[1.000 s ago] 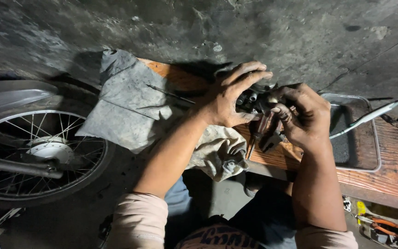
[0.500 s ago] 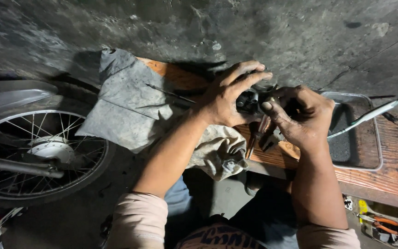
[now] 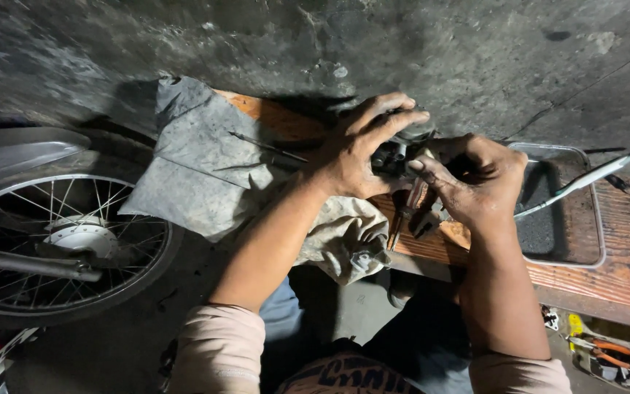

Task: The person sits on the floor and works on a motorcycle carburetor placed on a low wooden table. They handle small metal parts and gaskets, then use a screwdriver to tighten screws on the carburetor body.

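Gripping from both sides, the left hand [image 3: 355, 157] and right hand [image 3: 479, 186] clamped a small, dark, greasy metal part [image 3: 395, 155] between them, above the bench [image 3: 621, 273].

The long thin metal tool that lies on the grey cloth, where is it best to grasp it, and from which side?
Probably at mid-shaft of the thin metal tool, coming from above: it lies flat on the grey cloth, its right end reaches under the left hand, and the left end is a fine tip.
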